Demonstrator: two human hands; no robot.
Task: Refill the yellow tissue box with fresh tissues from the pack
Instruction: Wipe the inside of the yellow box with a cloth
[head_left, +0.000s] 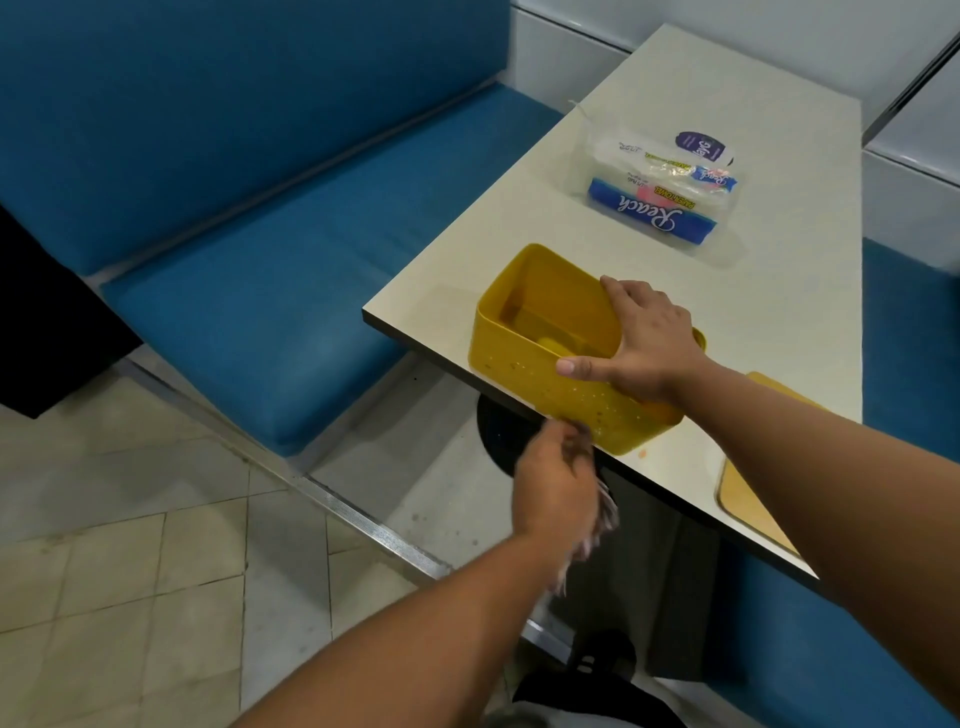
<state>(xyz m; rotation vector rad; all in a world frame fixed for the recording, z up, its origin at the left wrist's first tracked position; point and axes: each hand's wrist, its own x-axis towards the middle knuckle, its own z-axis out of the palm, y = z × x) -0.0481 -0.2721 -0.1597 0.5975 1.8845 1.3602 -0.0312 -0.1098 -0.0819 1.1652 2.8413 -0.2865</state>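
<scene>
The yellow tissue box stands open and without tissues at the near left edge of the white table. My right hand grips its right rim, thumb along the near wall. My left hand is below the table edge, in front of the box, and holds a striped cloth that hangs down from it. The tissue pack, clear plastic with blue "Reach" print, lies farther back on the table. The box's lid, yellow-tan, lies flat at the table's near right edge.
Blue padded benches flank the table on the left and right. A black table base sits under the table. A metal rail crosses the tiled floor on the left.
</scene>
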